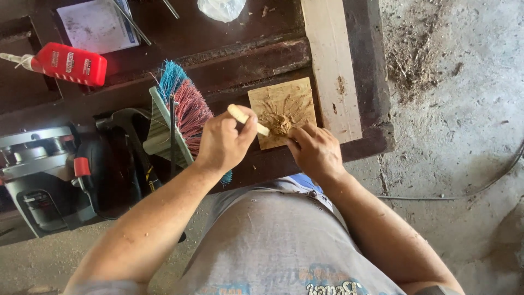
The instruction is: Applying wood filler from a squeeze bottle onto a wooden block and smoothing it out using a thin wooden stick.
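Note:
A small square wooden panel (289, 101) with a carved sunburst pattern lies on the dark wooden bench (256, 60), wood shavings piled at its centre. My left hand (222, 143) grips a carving tool with a pale wooden handle (240, 114), its tip aimed at the middle of the carving. My right hand (315, 150) rests on the panel's near edge, fingers pressing it down beside the tool's tip.
A brush with blue and pink bristles (183, 109) lies left of my left hand. A hammer (128, 123) and a power tool (38, 169) sit further left. A red glue bottle (68, 63), paper sheet (95, 24) and pale plank (330, 65) also rest on the bench. Concrete floor at right.

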